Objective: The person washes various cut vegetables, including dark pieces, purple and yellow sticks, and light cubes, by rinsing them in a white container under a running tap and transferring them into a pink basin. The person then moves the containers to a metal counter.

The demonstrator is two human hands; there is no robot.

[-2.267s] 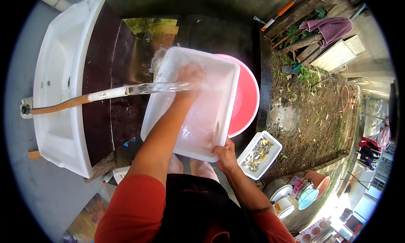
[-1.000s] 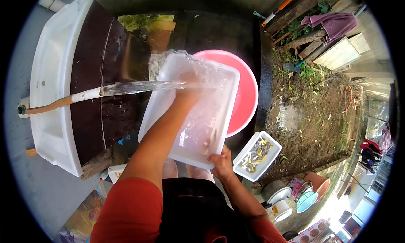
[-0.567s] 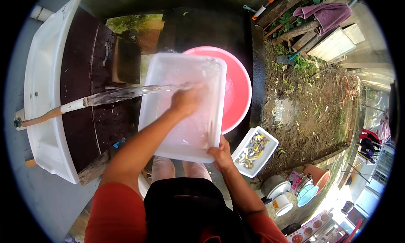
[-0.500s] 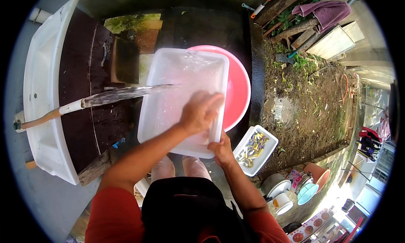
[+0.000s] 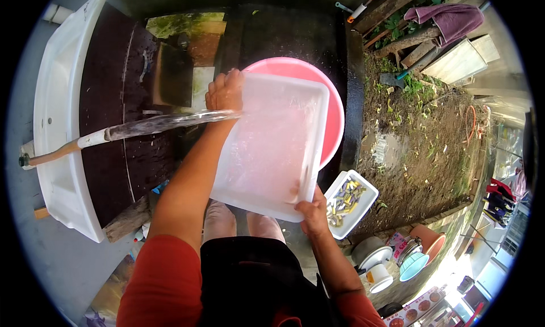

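A white rectangular plastic tray (image 5: 264, 157) is tilted in front of me over a pink round basin (image 5: 335, 125), whose far and right sides show past it. My left hand (image 5: 225, 91) is closed around the tray's far left corner. At the near right corner my right hand (image 5: 312, 214) grips the rim, thumb on the inside, other fingers hidden underneath. A stream of water (image 5: 164, 124) shoots from a white-ended pipe (image 5: 93, 140) at the left and strikes my left wrist and the tray, where water runs over the surface.
A white sink (image 5: 57, 134) stands at the left. Right of the basin, a smaller white container (image 5: 366, 202) holds several short yellow and grey pieces. Further right are pots (image 5: 369, 250), a light-blue basin (image 5: 414, 266) and bare soil (image 5: 420, 151). A purple cloth (image 5: 445, 22) hangs at the far right.
My left hand has moved from the inside of the tray, near its right edge, to the far left corner and grips it. The tray has shifted right and turned slightly.
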